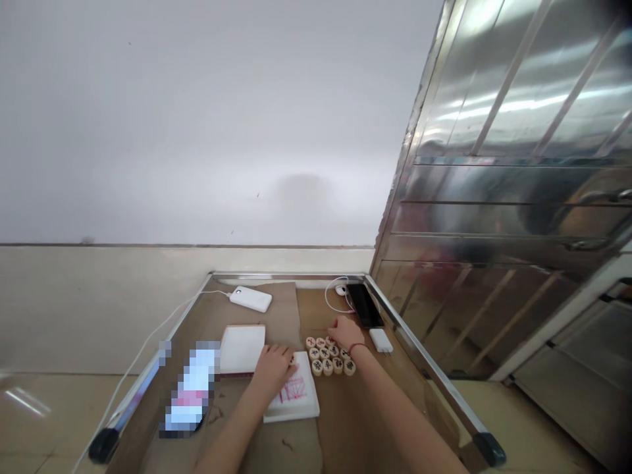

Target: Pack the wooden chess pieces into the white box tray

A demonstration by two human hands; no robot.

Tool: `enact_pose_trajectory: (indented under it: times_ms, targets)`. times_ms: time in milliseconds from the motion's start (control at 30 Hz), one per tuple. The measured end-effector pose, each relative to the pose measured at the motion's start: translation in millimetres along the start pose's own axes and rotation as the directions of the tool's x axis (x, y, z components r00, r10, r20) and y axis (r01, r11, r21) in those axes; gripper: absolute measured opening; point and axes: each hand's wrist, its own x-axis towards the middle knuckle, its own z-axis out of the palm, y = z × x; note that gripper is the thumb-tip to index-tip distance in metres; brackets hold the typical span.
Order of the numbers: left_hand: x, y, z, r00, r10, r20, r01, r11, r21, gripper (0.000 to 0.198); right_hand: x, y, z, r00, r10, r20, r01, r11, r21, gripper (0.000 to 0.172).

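Round wooden Chinese chess pieces (326,353) with red and dark characters stand in rows right of a white box (296,390) that has a red drawing. My right hand (345,331) reaches over the far right of the rows, its fingers closed on a chess piece (330,341) in the back row. A red cord circles that wrist. My left hand (273,367) rests at the left side of the white box, fingers curled. Part of a pale chess piece (292,361) shows at its fingertips. Beside that hand lies a white open lid or tray (242,349).
A white power bank (251,299) with a cable lies at the back left, a lit phone (190,392) at the front left. A dark phone (365,306), white charger (380,340) and earphone case are at the right. A metal rail (419,355) edges the cardboard-covered table.
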Motion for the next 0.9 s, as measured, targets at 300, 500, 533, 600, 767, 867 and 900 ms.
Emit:
enact_pose_trajectory:
  times_ms: [300,500,533,600,767,867,900]
  targets:
    - [-5,-4,-2.6,0.999,0.022,-0.029,-0.023,0.999,-0.033,0.043,2,0,-4,0.999,0.014,-0.032,-0.010,0.994,0.105,0.007]
    - [-11,-10,-0.7,0.971,0.038,-0.235,-0.081,0.980,-0.180,0.040,-26,-10,-14,0.981,-0.128,-0.144,0.170,0.926,0.338,0.009]
    - [-12,-9,-0.8,0.959,0.035,-0.282,-0.104,0.966,-0.236,0.041,-37,-14,-12,0.973,-0.173,-0.151,0.220,0.895,0.387,0.010]
    - [-13,-4,-1.6,0.941,0.027,-0.338,-0.148,0.930,-0.338,0.045,-60,-22,-5,0.959,-0.237,-0.153,0.281,0.838,0.467,0.014]
    - [-14,14,-4.1,0.941,0.066,-0.332,-0.222,0.861,-0.458,0.038,-104,-34,23,0.917,-0.323,-0.233,0.352,0.381,0.855,0.019]
    - [-15,17,-2.5,0.951,0.087,-0.298,-0.225,0.855,-0.467,0.033,-112,-34,36,0.939,-0.270,-0.212,0.284,0.263,0.922,0.027]
    - [-15,17,-1.2,0.954,0.084,-0.287,-0.216,0.858,-0.467,0.032,-112,-33,39,0.946,-0.261,-0.193,0.259,0.245,0.934,0.029]
